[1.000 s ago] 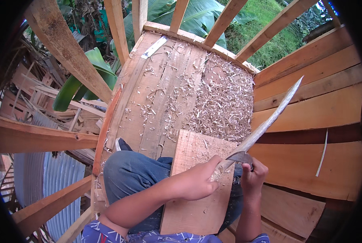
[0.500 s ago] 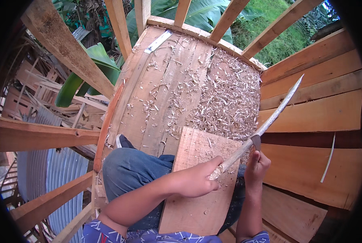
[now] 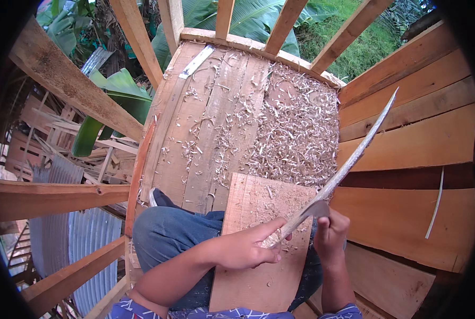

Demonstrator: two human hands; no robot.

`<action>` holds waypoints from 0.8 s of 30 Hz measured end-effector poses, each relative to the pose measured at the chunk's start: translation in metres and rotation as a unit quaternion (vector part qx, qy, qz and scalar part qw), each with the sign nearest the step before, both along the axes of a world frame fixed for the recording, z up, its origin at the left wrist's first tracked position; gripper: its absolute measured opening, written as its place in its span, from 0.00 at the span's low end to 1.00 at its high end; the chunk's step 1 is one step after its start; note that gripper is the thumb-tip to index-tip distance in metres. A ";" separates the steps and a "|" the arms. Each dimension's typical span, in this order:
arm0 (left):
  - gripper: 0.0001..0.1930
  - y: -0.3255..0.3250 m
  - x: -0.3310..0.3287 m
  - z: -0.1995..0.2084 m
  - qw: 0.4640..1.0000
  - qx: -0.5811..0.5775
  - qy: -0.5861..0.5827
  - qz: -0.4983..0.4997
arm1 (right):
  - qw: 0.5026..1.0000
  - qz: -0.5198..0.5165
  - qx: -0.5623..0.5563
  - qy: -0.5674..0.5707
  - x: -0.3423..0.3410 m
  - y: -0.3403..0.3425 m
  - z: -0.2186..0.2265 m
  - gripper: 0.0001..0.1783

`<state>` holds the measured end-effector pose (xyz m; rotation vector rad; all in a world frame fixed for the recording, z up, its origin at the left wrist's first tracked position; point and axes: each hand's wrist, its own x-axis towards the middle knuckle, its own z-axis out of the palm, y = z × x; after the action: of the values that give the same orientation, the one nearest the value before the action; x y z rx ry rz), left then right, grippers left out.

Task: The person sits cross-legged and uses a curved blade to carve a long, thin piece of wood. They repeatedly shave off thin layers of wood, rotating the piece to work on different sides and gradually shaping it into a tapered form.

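A long, slightly curved pale wooden stick slants from over my lap toward the upper right, its far end tapering to a point. My left hand is closed around its near end. My right hand is a fist on a small cutting tool, probably a knife, whose handle the fingers hide. Its dark metal blade rests against the stick a short way from my left hand. Under both hands a flat wooden board lies across my lap, with a few shavings on it.
Curled wood shavings cover the plank floor, thickest ahead on the right. A pale flat strip lies far left. Wooden posts and rails stand left and ahead; a plank wall closes the right. A thin pale strip hangs there.
My right hand and the blade have slid along the stick toward my left hand. The left hand has drawn slightly down and left with the stick. The view has shifted a little.
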<state>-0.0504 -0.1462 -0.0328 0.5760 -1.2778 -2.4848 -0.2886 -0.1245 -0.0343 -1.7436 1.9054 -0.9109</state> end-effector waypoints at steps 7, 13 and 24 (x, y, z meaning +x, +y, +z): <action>0.20 0.002 -0.008 -0.004 0.999 0.040 -0.014 0.020 | 0.998 0.053 -0.017 -0.031 0.025 0.019 -0.007 0.35; 0.21 -0.003 -0.008 -0.014 0.990 0.129 -0.050 0.012 | 0.999 0.012 0.052 -0.007 0.014 -0.002 -0.019 0.34; 0.23 -0.003 0.001 -0.006 0.979 0.204 0.018 0.017 | 0.998 0.018 0.011 0.065 -0.002 -0.015 -0.004 0.30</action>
<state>-0.0490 -0.1489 -0.0389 0.6331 -0.7344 -2.7279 -0.2907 -0.1398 -0.0381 -1.8575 1.9504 -0.7777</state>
